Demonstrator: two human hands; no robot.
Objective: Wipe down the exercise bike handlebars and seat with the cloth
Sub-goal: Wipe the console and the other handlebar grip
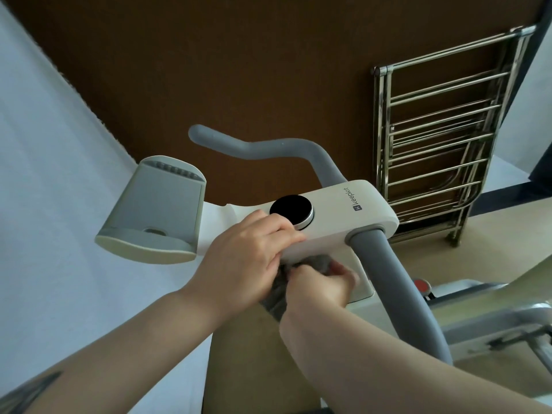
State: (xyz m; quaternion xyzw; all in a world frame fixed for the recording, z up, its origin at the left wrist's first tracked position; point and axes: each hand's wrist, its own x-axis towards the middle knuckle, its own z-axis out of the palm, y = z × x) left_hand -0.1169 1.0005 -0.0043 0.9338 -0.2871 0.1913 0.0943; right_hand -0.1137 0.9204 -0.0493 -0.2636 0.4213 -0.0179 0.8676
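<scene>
The exercise bike's cream console (352,213) with a black round dial (291,210) fills the middle of the head view. Grey handlebars run from it: one bar (260,147) curves away at the back, another (394,282) comes toward me on the right. My left hand (248,252) rests over the console's near edge beside the dial, fingers curled over the edge. My right hand (319,288) grips a bunched grey cloth (277,297) against the underside of the console. The seat is not in view.
A grey tablet holder (155,207) sticks out to the left of the console. A folded metal drying rack (436,138) leans on the brown wall at the right. A white wall runs along the left; part of the bike's frame (490,324) lies lower right.
</scene>
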